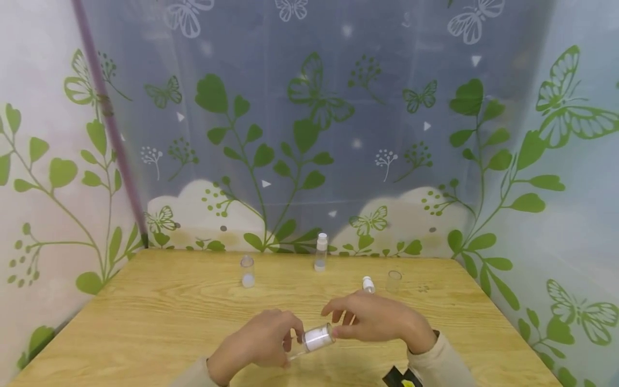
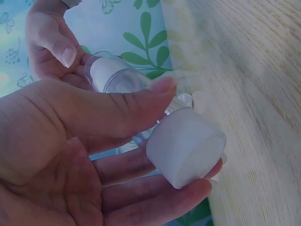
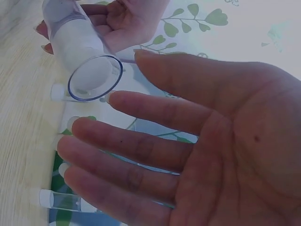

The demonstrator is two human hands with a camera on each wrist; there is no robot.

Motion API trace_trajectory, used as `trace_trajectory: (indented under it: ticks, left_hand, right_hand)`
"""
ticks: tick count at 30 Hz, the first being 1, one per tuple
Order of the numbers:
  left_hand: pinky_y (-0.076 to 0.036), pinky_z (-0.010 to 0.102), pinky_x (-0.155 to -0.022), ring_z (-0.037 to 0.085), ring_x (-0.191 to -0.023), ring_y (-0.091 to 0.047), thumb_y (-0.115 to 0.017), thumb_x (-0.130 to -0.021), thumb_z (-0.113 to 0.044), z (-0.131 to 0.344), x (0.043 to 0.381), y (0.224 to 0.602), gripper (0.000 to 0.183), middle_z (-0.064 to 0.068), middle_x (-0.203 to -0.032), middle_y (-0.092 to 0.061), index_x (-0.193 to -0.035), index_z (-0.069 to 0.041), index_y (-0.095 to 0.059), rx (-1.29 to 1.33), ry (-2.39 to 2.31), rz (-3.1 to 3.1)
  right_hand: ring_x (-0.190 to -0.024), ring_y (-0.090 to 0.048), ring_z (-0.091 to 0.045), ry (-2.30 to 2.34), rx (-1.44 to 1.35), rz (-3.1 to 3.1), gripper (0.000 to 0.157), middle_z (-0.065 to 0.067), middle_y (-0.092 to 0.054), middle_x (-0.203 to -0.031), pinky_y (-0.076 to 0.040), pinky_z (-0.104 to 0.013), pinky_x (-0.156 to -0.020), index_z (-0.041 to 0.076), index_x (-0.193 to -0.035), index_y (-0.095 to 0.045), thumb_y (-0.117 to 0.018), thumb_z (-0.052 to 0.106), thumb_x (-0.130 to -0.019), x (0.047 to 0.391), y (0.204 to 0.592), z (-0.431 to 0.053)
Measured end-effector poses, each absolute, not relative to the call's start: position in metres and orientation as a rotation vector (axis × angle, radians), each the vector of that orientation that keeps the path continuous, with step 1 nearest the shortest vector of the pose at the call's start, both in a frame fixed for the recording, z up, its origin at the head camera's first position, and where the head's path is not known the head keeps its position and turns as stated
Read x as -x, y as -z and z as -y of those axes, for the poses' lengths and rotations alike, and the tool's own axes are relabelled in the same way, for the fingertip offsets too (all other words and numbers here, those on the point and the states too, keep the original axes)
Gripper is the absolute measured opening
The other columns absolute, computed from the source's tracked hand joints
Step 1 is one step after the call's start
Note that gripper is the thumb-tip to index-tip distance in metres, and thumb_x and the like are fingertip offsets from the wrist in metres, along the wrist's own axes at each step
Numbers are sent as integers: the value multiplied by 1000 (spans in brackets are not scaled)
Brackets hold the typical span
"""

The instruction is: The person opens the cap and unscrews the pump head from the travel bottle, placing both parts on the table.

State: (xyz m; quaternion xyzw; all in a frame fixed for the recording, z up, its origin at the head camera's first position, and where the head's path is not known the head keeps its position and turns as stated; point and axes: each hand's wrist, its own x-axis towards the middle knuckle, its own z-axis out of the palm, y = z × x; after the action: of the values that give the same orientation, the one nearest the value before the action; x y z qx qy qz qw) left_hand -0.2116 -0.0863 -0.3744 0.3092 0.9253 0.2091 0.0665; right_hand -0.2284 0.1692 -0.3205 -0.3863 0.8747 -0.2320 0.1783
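Note:
My left hand (image 1: 263, 338) holds a small clear bottle (image 1: 317, 337) tilted, pinched between thumb and fingers. Its white base (image 2: 186, 148) points toward the left wrist camera. At the far end, a white collar (image 2: 104, 73) sits inside a clear sleeve, and the round clear rim (image 3: 96, 77) faces my right hand (image 1: 377, 320). That hand has its fingers spread and holds nothing. One fingertip is close to the rim; whether it touches, I cannot tell.
Farther back on the wooden table (image 1: 159, 301) stand a clear bottle with a pointed top (image 1: 247, 271) and one with a white top (image 1: 321, 252). Beyond my right hand are a white-topped piece (image 1: 368, 284) and a clear cap (image 1: 394, 279). Patterned curtains (image 1: 309, 134) enclose the table.

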Motion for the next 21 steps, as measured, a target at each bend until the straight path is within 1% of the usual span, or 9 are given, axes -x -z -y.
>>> trace_trajectory:
  ticks: [7, 13, 16, 21]
  left_hand:
    - [-49, 22, -65, 4, -72, -58, -92, -67, -7, 85, 211, 374, 37, -6, -77, -71, -99, -15, -76, -947, -635, -2787]
    - [-48, 22, -65, 4, -73, -59, -92, -68, -7, 82, 210, 373, 38, -6, -78, -71, -101, -15, -76, -929, -638, -2785]
    - [-48, 22, -63, 4, -72, -59, -92, -67, -7, 82, 209, 373, 38, -6, -78, -71, -101, -15, -76, -934, -637, -2793]
    - [-48, 22, -62, 4, -70, -59, -92, -67, -7, 82, 209, 372, 37, -6, -77, -71, -100, -15, -76, -955, -636, -2803]
  right_hand:
    - [-99, -70, -6, 656, 1108, -2447, 35, -7, -71, -129, -57, -22, -83, 13, -135, -64, -64, 27, -103, 229, 324, -167]
    - [-97, -70, -4, 638, 1131, -2423, 31, 1, -73, -123, -57, -21, -82, 14, -131, -67, -64, 25, -103, 230, 329, -164]
    - [-96, -69, -3, 636, 1135, -2418, 29, 1, -73, -124, -57, -21, -82, 15, -130, -67, -64, 25, -103, 230, 330, -163]
    - [-96, -70, -2, 628, 1158, -2423, 30, 0, -73, -126, -57, -21, -83, 13, -131, -67, -64, 24, -103, 229, 330, -160]
